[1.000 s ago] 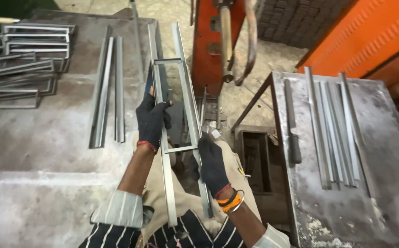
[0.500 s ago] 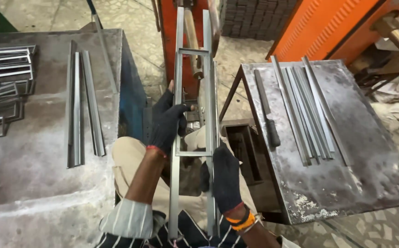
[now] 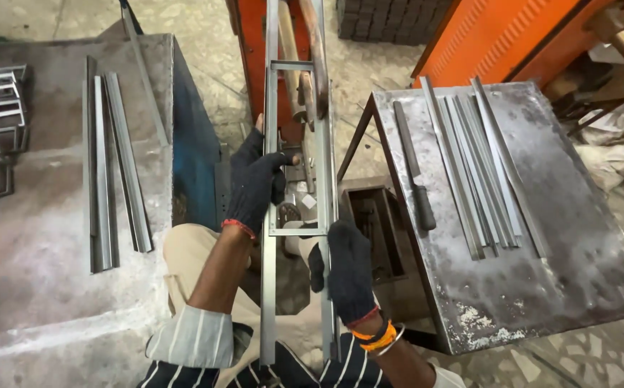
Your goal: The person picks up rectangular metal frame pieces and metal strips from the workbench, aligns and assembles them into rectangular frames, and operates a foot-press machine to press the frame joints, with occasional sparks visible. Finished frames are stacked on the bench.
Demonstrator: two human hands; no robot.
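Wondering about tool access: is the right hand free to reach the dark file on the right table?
Probably not at once: the right hand grips the frame. The file lies bare on the table, nothing between.

A metal frame (image 3: 296,179) is standing lengthwise between two tables, ahead of the seated person. The left hand (image 3: 254,188) is gripping its left rail, the right hand (image 3: 348,269) its right rail, nearer the body. Loose strips (image 3: 114,172) are lying on the left table (image 3: 32,273); more strips (image 3: 481,165) and a file (image 3: 414,176) are lying on the right table (image 3: 542,287).
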